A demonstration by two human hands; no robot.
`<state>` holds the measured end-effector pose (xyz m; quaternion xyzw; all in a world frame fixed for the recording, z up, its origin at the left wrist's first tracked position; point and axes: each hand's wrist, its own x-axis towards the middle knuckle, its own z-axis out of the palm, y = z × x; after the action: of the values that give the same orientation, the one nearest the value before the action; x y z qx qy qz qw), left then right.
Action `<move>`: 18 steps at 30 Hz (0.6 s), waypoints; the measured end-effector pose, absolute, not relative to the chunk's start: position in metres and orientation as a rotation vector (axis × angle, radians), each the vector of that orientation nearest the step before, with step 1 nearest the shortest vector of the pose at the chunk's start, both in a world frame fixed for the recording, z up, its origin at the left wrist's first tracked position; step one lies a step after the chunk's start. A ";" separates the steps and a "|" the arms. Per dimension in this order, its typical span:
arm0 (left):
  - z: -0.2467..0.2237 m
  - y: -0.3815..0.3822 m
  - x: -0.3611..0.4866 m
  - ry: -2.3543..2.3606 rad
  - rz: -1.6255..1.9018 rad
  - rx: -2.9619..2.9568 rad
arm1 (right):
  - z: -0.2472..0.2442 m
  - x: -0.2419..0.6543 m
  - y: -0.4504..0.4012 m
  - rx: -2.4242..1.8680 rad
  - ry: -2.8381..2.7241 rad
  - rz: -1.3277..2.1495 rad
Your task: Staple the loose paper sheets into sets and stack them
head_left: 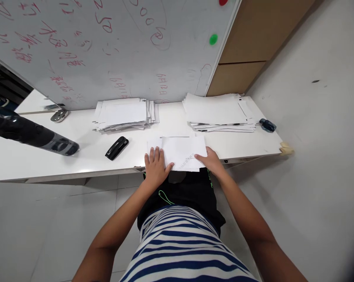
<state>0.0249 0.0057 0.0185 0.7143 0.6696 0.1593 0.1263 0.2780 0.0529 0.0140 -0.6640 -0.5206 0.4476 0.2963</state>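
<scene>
White paper sheets (182,150) lie at the front edge of the white table (88,156), a little past it, in front of my body. My left hand (156,166) rests flat on their left part with its fingers spread. At the right edge, my right hand (210,159) grips the sheets, thumb on top and fingers underneath, mostly hidden. A black stapler (117,148) lies to the left of my left hand. Behind the sheets are two paper stacks, one at the left (122,112) and one at the right (216,110).
A whiteboard (129,51) with red writing stands behind the table, beside brown boxes (238,76). A black cylindrical object (41,135) and a grey mouse (59,115) are at the left. A small dark object (267,125) sits at the right, near the wall.
</scene>
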 end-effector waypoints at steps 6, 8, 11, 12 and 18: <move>0.016 0.006 0.025 1.882 0.487 2.097 | 0.003 0.287 0.048 -1.572 -1.110 1.427; 0.017 0.007 0.025 1.872 0.492 2.095 | 0.002 0.287 0.046 -1.568 -1.111 1.403; 0.021 0.008 0.025 1.869 0.491 2.060 | 0.004 0.282 0.042 -1.596 -1.159 1.315; 0.021 0.008 0.026 1.862 0.493 2.051 | 0.006 0.281 0.040 -1.604 -1.177 1.281; 0.019 0.004 0.028 1.865 0.492 2.121 | 0.011 0.274 0.032 -1.784 -1.392 1.094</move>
<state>0.0285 0.0038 0.0193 0.7330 0.6443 0.1700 0.1368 0.2745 0.0323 0.0114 -0.6750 -0.5269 0.4140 0.3089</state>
